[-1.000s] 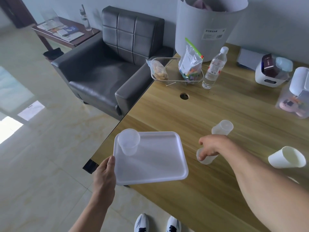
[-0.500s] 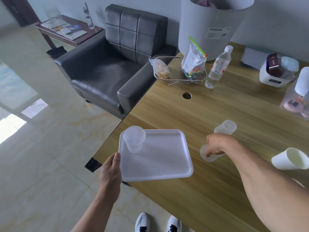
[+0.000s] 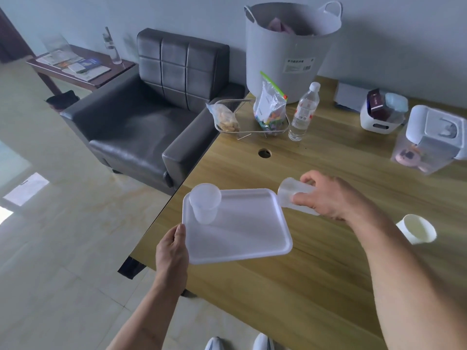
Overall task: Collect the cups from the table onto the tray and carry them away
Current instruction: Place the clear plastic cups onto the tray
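- Wooden bench (image 3: pixel 328 274) beside a dark armchair (image 3: pixel 141 117).
- Left hand (image 3: pixel 171 251) grips white tray (image 3: pixel 242 236) at its 8 o'clock edge; clear cup (image 3: pixel 204 203) upright at 11 o'clock corner.
- Right hand (image 3: pixel 326 198) clasps tilted cup (image 3: pixel 294 198) at tray's 2 o'clock edge.
- White cup (image 3: pixel 417 232) lies at 3 o'clock.

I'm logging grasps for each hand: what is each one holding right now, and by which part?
The left hand grips the white tray at its near-left edge. The right hand holds a translucent cup around its side wall, tipped sideways.
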